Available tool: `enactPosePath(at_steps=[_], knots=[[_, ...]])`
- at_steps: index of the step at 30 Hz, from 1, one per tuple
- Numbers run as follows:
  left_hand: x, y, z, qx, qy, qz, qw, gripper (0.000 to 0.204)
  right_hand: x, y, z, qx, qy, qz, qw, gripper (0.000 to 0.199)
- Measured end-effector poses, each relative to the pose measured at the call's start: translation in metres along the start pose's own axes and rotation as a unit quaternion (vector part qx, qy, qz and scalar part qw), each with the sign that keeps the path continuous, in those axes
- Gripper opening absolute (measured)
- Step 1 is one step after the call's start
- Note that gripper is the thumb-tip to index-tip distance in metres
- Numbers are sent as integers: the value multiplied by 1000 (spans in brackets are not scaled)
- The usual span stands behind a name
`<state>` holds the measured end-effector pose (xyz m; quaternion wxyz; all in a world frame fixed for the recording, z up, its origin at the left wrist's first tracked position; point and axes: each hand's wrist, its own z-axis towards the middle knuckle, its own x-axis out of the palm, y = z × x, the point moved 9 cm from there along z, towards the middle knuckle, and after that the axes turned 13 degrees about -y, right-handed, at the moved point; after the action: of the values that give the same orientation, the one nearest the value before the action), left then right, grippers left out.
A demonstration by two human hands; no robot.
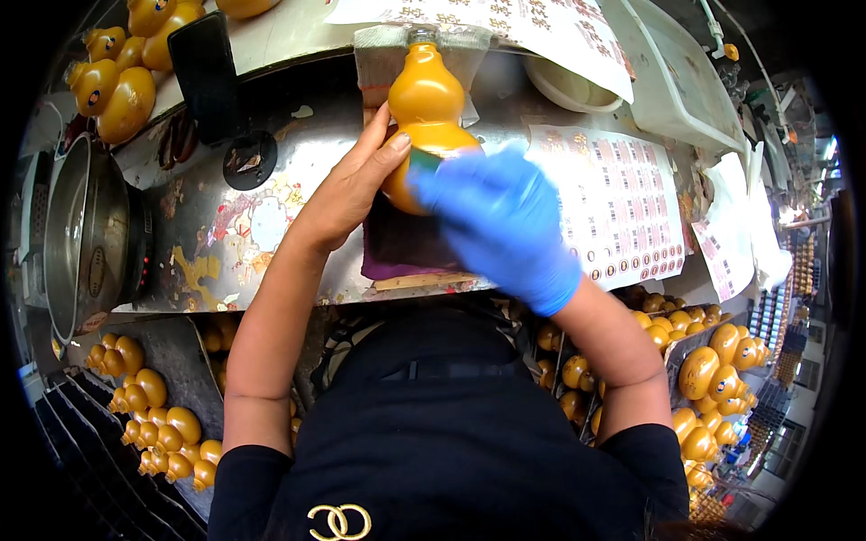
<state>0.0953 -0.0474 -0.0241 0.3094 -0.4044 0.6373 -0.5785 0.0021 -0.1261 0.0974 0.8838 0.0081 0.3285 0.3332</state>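
Note:
An orange-yellow gourd-shaped bottle (426, 95) with a clear glass neck lies at the middle of the metal bench, neck pointing away from me. My bare left hand (361, 176) holds its lower bulb from the left, thumb on top and fingers along the side. Over the right of that bulb is my right hand (505, 221) in a blue glove, blurred by motion, its fingers curled in. A blurred teal patch (422, 162) shows at its fingertips; whether it is a tool or a sticker I cannot make out. Dark and purple cloth (406, 243) lies beneath on a wooden piece.
Printed label sheets (622, 207) lie to the right, with a white bowl (577, 86) and a plastic bin (677, 81) behind. At left stand a metal pan (86, 234) and a dark phone (203, 77). Several gourd bottles (122, 90) crowd the far left; more sit below both sides.

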Motion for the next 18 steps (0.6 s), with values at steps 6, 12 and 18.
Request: enactPosePath(at_steps=[6,12,18], knots=[[1,-7,-3,21,6,-1,1000,69,32,33,-42,18,48,43,998,30],[0,-10,-12,124,-71,78,987,89,-2,-38,-61,422,-148,135,884,35],[3,-12,-13,136,-84,123,979,86,5,-74,-107,557,-179,195,787,39]])
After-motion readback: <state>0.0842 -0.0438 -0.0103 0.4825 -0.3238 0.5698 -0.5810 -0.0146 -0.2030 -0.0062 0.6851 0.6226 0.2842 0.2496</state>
